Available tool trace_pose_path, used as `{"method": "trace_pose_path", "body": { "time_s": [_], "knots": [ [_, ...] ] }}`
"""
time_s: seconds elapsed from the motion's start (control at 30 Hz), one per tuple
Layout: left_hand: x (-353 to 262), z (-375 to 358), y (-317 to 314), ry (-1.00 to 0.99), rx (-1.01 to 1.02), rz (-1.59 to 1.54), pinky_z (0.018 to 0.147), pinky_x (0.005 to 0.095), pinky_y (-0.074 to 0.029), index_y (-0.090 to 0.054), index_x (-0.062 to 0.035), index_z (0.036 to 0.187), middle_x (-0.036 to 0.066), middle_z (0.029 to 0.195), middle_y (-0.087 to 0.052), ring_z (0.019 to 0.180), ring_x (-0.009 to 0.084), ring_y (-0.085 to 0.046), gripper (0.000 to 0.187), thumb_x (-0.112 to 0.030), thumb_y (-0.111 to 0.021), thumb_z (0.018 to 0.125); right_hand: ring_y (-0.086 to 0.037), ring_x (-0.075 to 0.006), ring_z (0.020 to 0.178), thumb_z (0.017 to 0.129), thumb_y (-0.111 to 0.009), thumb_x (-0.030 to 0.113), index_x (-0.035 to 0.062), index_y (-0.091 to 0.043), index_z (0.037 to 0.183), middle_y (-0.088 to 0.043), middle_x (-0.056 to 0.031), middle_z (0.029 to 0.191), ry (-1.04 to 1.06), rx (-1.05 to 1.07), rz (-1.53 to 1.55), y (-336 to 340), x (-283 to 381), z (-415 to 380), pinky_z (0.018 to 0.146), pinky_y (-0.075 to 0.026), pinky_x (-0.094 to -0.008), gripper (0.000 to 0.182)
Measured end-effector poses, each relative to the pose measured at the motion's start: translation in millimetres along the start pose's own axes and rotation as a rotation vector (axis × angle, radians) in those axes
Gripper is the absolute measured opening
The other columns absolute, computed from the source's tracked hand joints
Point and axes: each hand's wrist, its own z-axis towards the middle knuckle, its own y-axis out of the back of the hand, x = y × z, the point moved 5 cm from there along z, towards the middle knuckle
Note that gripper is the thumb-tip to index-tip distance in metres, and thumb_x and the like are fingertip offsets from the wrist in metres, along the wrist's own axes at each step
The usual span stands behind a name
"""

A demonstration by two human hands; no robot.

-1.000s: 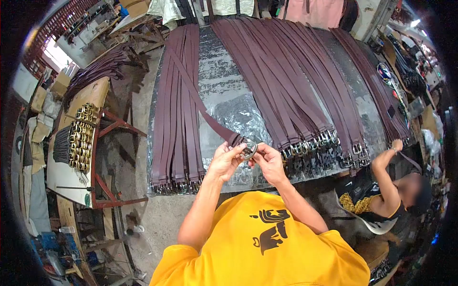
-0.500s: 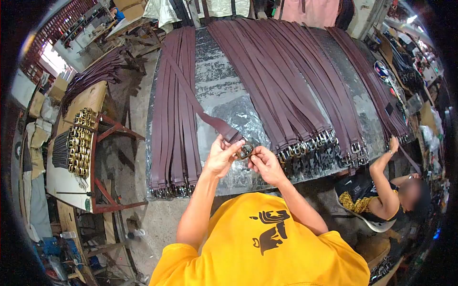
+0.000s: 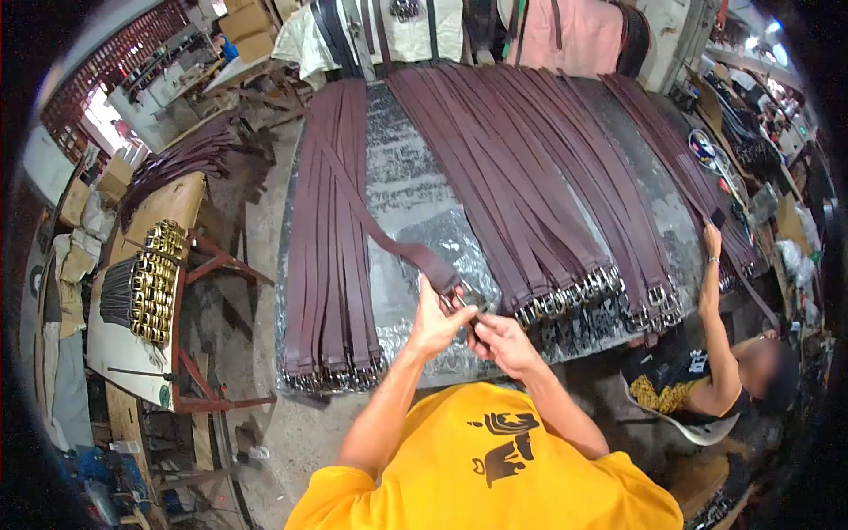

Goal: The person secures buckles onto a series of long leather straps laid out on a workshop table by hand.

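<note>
A dark brown leather belt (image 3: 389,243) runs from the left-hand row of belts toward me, its buckle end raised above the table edge. My left hand (image 3: 437,322) is closed around that end, thumb on top, just below the metal buckle (image 3: 471,293). With fingers pinched together, my right hand (image 3: 508,346) grips the lower side of the buckle; the exact contact is partly hidden by the fingers. Rows of similar belts (image 3: 327,221) lie on both sides, buckles toward me.
The belts lie on a plastic-covered table (image 3: 397,150). On the left, a side bench (image 3: 119,358) bears a stack of gold-coloured buckles (image 3: 159,283). At the right sits a co-worker (image 3: 707,380), one hand on the far-right belts (image 3: 680,159).
The buckle has turned and now shows more edge-on, and both hands have shifted slightly toward me and right. The co-worker's hand has reached farther up the right-hand belts.
</note>
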Motion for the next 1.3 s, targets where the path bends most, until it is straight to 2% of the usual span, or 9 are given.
{"method": "trace_pose_path", "body": {
  "time_s": [0.33, 0.47, 0.7, 0.93, 1.0, 1.13, 1.2, 1.23, 1.3],
  "knots": [
    [11.4, -8.2, 1.8, 0.068, 0.007, -0.108, 0.063, 0.0255, -0.05, -0.029, -0.0084, 0.12, 0.005, 0.097, -0.047, 0.08, 0.0108, -0.051, 0.06, 0.008, -0.065, 0.074, -0.054, -0.0105, 0.056, 0.092, -0.053, 0.012, 0.0002, -0.057, 0.098, -0.062, -0.0082, 0.077, -0.065, -0.005, -0.071, 16.2, -16.5, 5.6, 0.05, -0.042, -0.0237, 0.014],
    [29.1, -22.6, -0.1, 0.245, -0.003, -0.068, 0.068, 0.0262, -0.047, -0.037, -0.0049, 0.12, 0.004, 0.09, -0.055, 0.084, 0.0121, -0.054, 0.051, -0.007, -0.068, 0.08, -0.063, -0.0148, 0.072, 0.091, -0.054, 0.013, -0.0014, -0.054, 0.11, -0.063, -0.0053, 0.082, 0.116, 0.126, -0.281, 8.4, -5.4, 9.2, 0.065, -0.05, -0.0284, 0.023],
    [56.0, 47.7, 46.0, 0.319, -0.281, -0.66, 0.087, 0.033, -0.047, -0.046, 0.0056, 0.118, 0.017, 0.117, -0.055, 0.1, 0.0235, -0.057, 0.039, -0.025, -0.049, 0.094, -0.063, -0.0181, 0.068, 0.089, -0.053, 0.004, -0.0029, -0.045, 0.121, -0.061, -0.0079, 0.09, -0.016, 0.129, -0.273, 12.7, 10.2, -17.5, 0.066, -0.051, -0.03, 0.034],
    [-82.2, 216.5, 138.9, -0.077, -0.298, -0.654, 0.086, 0.0352, -0.05, -0.043, 0.0152, 0.113, 0.025, 0.12, -0.051, 0.104, 0.0312, -0.057, 0.036, -0.016, -0.038, 0.096, -0.066, -0.033, 0.073, 0.078, -0.062, -0.003, -0.0039, -0.037, 0.13, -0.06, -0.0216, 0.091, -0.11, 0.128, -0.364, 43.6, 51.9, -107.8, 0.066, -0.054, -0.0424, 0.058],
    [-154.8, 238.4, 124.8, -0.152, -0.245, -0.625, 0.082, 0.0343, -0.052, -0.049, 0.0132, 0.109, 0.023, 0.111, -0.058, 0.098, 0.0287, -0.06, 0.033, -0.016, -0.041, 0.094, -0.056, -0.0221, 0.092, 0.08, -0.065, -0.001, 0.0073, -0.03, 0.138, -0.053, -0.0097, 0.111, -0.025, 0.137, -0.362, 90.8, 40.0, -132.5, 0.078, -0.048, -0.0388, 0.068],
    [-292.0, 250.6, 71.8, -0.341, -0.052, -0.315, 0.071, 0.0346, -0.051, -0.061, 0.0035, 0.094, 0.011, 0.087, -0.065, 0.082, 0.0216, -0.062, 0.026, -0.007, -0.039, 0.087, -0.065, -0.0316, 0.078, 0.077, -0.07, 0.006, -0.0041, -0.046, 0.121, -0.063, -0.0241, 0.097, 0.05, 0.215, -0.303, 69.7, 78.3, -164.0, 0.068, -0.054, -0.0406, 0.051],
    [-347.4, 251.9, 48.3, -0.637, -0.044, 0.283, 0.07, 0.03, -0.048, -0.065, 0.0032, 0.094, 0.01, 0.089, -0.066, 0.082, 0.0184, -0.061, 0.025, -0.004, -0.043, 0.084, -0.065, -0.0325, 0.084, 0.083, -0.067, 0.016, -0.0056, -0.049, 0.113, -0.06, -0.0259, 0.104, 0.032, 0.285, -0.401, 59.9, 102.0, -176.1, 0.068, -0.053, -0.0389, 0.042],
    [-385.5, 207.3, 10.3, -0.741, -0.221, 1.155, 0.072, 0.0284, -0.047, -0.065, 0.0029, 0.094, 0.012, 0.09, -0.066, 0.082, 0.0187, -0.061, 0.025, -0.004, -0.043, 0.084, -0.065, -0.0372, 0.082, 0.079, -0.063, 0.003, -0.0071, -0.048, 0.117, -0.059, -0.0304, 0.1, 0.149, 0.323, -0.288, 78.0, 94.0, -178.9, 0.069, -0.053, -0.0453, 0.043],
    [-408.7, 254.1, -6.1, -0.644, 0.279, 0.126, 0.095, 0.0339, -0.042, -0.053, 0.005, 0.111, 0.017, 0.109, -0.061, 0.103, 0.0271, -0.058, 0.034, -0.008, -0.03, 0.09, -0.062, -0.0483, 0.085, 0.074, -0.058, -0.016, -0.0147, -0.056, 0.103, -0.053, -0.0442, 0.096, 0.238, 0.192, 0.221, 78.3, 93.0, -191.6, 0.068, -0.052, -0.0587, 0.03]
  ]
}}
